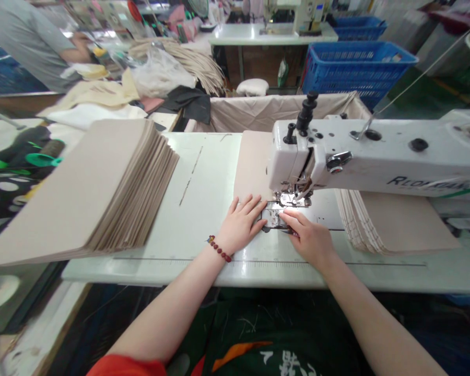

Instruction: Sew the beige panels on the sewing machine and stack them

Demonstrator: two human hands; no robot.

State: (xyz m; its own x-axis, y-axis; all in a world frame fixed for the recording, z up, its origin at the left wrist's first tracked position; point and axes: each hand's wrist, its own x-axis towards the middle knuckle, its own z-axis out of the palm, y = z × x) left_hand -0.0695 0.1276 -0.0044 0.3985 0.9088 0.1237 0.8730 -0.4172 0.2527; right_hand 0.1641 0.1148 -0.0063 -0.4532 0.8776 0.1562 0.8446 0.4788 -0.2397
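A beige panel [254, 162] lies flat on the sewing table, its right side running under the head of a white sewing machine [376, 156]. My left hand [241, 222] rests flat with its fingers spread, the fingertips at the panel's near edge and beside the metal needle plate [273, 218]. Just in front of the lit presser foot [292, 199], my right hand [311, 237] has its fingers drawn together at the plate. Whatever sits between those fingertips is hidden or too small to name.
A tall stack of beige panels [74, 183] stands on the left. More panels with stitched edges [403, 222] lie under the machine arm. Behind the table are a cloth-lined bin [238, 112] and a blue crate [356, 65]. A co-worker [31, 42] is at far left.
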